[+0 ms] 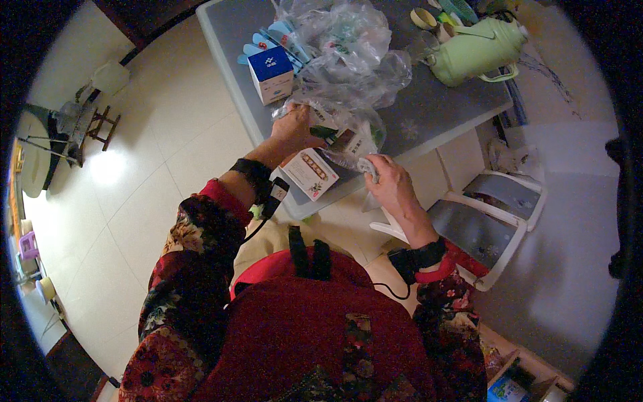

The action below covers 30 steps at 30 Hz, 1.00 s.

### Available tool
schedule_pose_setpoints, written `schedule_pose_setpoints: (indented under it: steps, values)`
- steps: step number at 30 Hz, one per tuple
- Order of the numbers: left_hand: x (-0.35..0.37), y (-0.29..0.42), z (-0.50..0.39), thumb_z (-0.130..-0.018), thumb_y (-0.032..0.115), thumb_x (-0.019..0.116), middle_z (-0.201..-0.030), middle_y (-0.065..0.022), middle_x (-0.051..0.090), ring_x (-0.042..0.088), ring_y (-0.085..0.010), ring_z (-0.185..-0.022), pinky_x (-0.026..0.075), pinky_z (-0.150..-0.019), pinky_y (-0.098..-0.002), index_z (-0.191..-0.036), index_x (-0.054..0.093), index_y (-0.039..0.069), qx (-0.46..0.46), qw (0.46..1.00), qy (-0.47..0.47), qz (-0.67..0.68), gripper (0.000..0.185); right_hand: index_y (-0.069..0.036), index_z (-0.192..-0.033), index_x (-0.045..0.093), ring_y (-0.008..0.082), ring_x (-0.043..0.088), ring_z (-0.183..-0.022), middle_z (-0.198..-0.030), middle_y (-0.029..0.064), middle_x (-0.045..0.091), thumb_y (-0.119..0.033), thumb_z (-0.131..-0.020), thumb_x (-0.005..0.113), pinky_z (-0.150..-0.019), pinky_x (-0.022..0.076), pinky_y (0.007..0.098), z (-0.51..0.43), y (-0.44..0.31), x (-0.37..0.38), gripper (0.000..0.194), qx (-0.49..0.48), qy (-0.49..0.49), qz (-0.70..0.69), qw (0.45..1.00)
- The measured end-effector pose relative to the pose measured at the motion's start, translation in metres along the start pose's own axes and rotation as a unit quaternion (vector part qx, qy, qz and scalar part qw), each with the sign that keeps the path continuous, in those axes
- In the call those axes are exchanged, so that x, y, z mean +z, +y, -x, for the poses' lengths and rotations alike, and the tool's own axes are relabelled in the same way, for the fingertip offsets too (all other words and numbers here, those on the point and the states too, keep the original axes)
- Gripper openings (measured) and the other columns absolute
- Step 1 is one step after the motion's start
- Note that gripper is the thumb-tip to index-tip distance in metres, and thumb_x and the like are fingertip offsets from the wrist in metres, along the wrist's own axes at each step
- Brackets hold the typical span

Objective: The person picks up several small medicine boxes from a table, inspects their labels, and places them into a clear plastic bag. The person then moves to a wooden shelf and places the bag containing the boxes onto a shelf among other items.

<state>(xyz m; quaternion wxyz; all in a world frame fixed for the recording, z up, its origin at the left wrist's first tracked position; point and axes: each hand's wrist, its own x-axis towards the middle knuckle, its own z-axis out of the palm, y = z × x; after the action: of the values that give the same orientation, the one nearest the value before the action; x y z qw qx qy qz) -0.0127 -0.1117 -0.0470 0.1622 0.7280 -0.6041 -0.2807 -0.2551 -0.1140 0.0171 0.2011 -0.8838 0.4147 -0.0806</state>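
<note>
Over the corner of the grey table (442, 115), my left hand (294, 128) reaches into the mouth of a clear plastic bag (369, 120), at packages inside it; its fingertips are partly hidden. My right hand (394, 183) grips the bag's bunched edge at its near right side. Boxes (341, 143) with dark and white parts show through the film. A white printed carton (310, 176) lies just below the bag, near the table corner. Beyond my left hand stands a blue-and-white box (271, 75).
Crumpled clear bags (341, 40) and a light-blue folding fan-like item (271, 40) lie farther back. A green thermos jug (474, 53) is at the right, near a small bowl (423, 18). Chairs (477, 231) stand at the right; a small wooden stool (103, 125) is on the left floor.
</note>
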Motion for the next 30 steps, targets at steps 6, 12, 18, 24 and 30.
schedule_pose_setpoints:
  steps: [6,12,18,24,30]
  values:
    - [-0.003,0.000,0.013,-0.057,0.037,0.077,-0.119,-0.0281,0.041,0.051,-0.0407,-0.102,0.046,-0.086,-0.0401,-0.125,0.037,-0.002,0.121,0.989,0.068,0.047,0.088,-0.004,-0.105,0.056,0.0351,0.058,-0.088,-0.100,0.0164,0.059,-0.010,-0.075,0.057,-0.075,0.0474,0.0390,0.001,-0.003,-0.002,0.030,0.028,-0.022,-0.010,0.999]
    - [-0.014,0.010,0.056,-0.057,0.028,0.080,-0.118,-0.0267,0.037,0.048,-0.0413,-0.103,0.045,-0.088,-0.0397,-0.132,0.027,-0.001,0.180,0.960,0.074,0.200,0.097,-0.003,-0.108,0.055,0.0238,0.059,-0.082,-0.098,0.0105,0.060,-0.015,-0.078,0.060,-0.072,0.0472,0.0330,0.000,-0.007,-0.002,0.033,0.069,-0.043,-0.105,0.991]
    - [-0.026,0.028,0.085,-0.054,0.023,0.080,-0.119,-0.0262,0.033,0.047,-0.0425,-0.103,0.047,-0.086,-0.0406,-0.135,0.018,0.001,0.197,0.948,0.132,0.213,0.105,-0.003,-0.114,0.053,0.0093,0.052,-0.085,-0.098,0.0024,0.058,-0.029,-0.077,0.068,-0.076,0.0431,0.0252,-0.001,-0.031,-0.013,0.048,0.269,-0.069,-0.508,0.815]
    - [-0.046,0.033,0.098,-0.060,0.023,0.080,-0.120,-0.0194,0.038,0.053,-0.0311,-0.101,0.050,-0.080,-0.0351,-0.134,0.023,0.001,0.152,0.915,0.080,0.364,0.096,0.002,-0.111,0.054,0.0137,0.056,-0.089,-0.096,0.0067,0.060,-0.026,-0.073,0.070,-0.077,0.0448,0.0277,-0.001,-0.059,-0.033,0.050,0.214,-0.048,-0.538,0.814]
    - [-0.080,0.023,0.115,-0.090,0.029,0.050,-0.112,-0.0112,0.055,0.058,-0.0195,-0.095,0.052,-0.076,-0.0334,-0.127,0.039,-0.003,0.084,0.751,-0.126,0.642,0.050,0.001,-0.109,0.056,0.0159,0.058,-0.083,-0.094,0.0079,0.061,-0.026,-0.067,0.072,-0.074,0.0476,0.0287,0.001,-0.073,-0.058,0.052,0.253,-0.060,-0.508,0.821]
